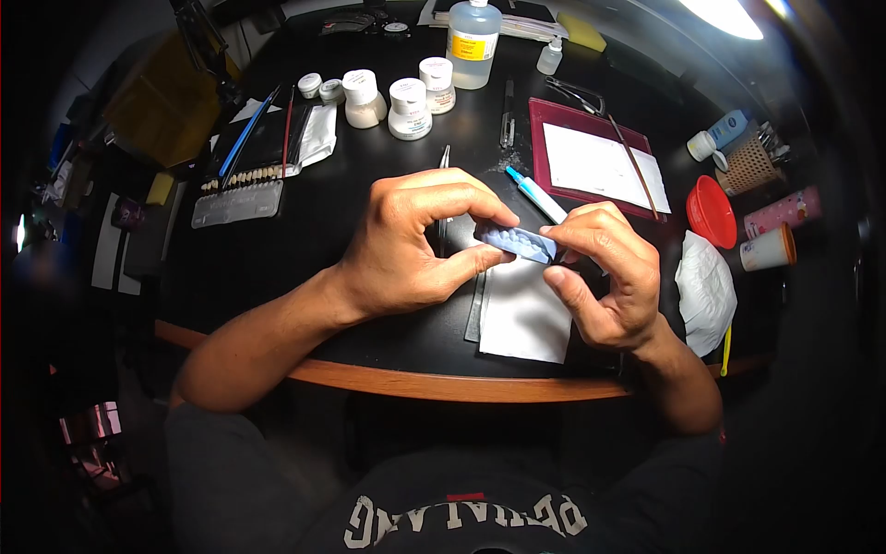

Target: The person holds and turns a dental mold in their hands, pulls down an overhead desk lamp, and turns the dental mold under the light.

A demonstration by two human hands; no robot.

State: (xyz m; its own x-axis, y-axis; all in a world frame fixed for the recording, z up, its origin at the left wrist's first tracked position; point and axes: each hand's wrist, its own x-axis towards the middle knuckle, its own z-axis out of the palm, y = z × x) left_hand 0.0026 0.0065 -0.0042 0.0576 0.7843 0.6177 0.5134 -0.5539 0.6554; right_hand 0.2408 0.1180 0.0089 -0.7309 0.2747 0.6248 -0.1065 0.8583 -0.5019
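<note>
A small blue-grey dental model [518, 243] with a row of moulded teeth is held up above the black table. My left hand [406, 238] pinches its left end between thumb and fingers. At the model's right end, my right hand [611, 274] has its index finger and thumb closed around the corner. Below the model lies a folded white paper towel [524, 323]. A white tube with a blue cap [535, 196] rests just behind my right hand. Metal tweezers [446, 159] lie behind my left hand, partly covered by it.
Several white-lidded jars [410, 111] and a large clear bottle [472, 51] stand at the back. A maroon tray [544, 138] with white paper and a brush sits right of centre. A tooth shade guide [237, 205] lies left. On the right are a red bowl [711, 212] and crumpled tissue [706, 291].
</note>
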